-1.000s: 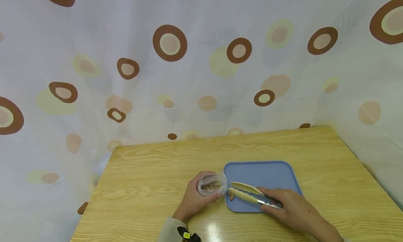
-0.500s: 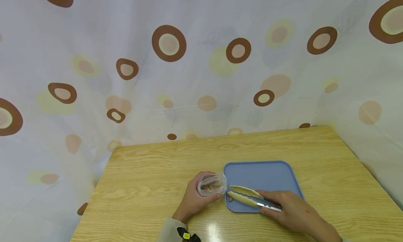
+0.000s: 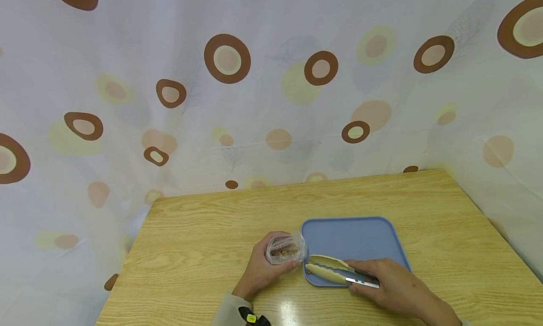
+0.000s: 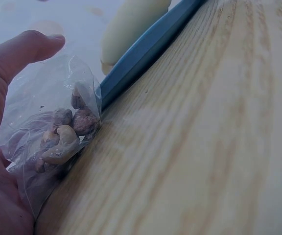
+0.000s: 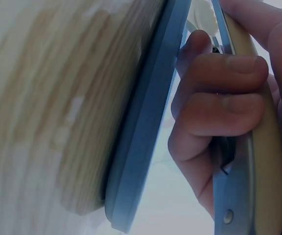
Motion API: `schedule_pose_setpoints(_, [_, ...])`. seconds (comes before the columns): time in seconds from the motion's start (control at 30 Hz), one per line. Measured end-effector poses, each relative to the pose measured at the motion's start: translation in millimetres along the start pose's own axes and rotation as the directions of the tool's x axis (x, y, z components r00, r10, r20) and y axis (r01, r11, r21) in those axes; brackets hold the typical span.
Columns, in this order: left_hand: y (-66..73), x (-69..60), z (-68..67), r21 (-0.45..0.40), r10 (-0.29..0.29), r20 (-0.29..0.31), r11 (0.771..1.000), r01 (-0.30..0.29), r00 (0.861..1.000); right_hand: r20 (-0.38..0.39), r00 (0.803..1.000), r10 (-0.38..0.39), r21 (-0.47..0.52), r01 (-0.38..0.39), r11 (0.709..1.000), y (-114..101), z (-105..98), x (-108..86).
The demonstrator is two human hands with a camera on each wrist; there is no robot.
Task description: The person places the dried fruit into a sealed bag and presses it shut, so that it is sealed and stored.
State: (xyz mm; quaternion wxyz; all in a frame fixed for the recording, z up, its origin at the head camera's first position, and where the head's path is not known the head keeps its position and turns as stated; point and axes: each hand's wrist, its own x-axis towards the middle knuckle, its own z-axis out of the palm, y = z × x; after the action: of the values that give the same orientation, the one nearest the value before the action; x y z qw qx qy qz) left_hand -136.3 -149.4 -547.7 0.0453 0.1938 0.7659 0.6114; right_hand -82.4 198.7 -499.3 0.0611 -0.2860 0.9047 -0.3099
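Observation:
My left hand (image 3: 259, 271) holds a clear plastic bag (image 3: 299, 246) with its mouth open, standing on the table beside the tray's left edge. Inside, the left wrist view shows several nuts, among them a pale cashew (image 4: 63, 146) and darker, reddish-brown ones (image 4: 85, 122). My right hand (image 3: 392, 284) grips a pair of tongs (image 3: 327, 275) with cream tips and metal handles. Their tips are slightly apart, low over the left end of the blue tray (image 3: 352, 234). A small brown nut there is nearly all hidden by the lower tip.
Underneath is a wood-grain table (image 3: 203, 231). Behind it and along the sides hangs a pale curtain (image 3: 254, 99) with brown and yellow ring patterns. The tray has a raised rim.
The tongs have moved slightly down toward the tray's near left corner, covering the nut that showed there earlier. My left hand and the bag have stayed in place.

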Motion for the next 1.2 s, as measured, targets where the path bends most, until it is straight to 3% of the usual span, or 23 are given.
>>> schedule_pose_setpoints(0.13, [0.5,-0.4,0.0,-0.005,-0.006,0.0,1.0,0.006,1.0,0.006,1.0,-0.021,-0.002,0.021,1.0,1.2,1.4,-0.1])
schedule_pose_setpoints(0.47, [0.9,-0.7,-0.1,0.005,-0.023,-0.006,1.0,0.023,1.0,0.025,0.999,0.026,-0.056,-0.024,0.998,0.6,0.0,-1.2])
schedule_pose_setpoints(1.2, [-2.2,0.8,0.4,0.0,-0.001,-0.007,1.0,0.001,1.0,-0.13,0.989,0.069,-0.106,-0.083,0.991,-3.0,-11.4,3.2])
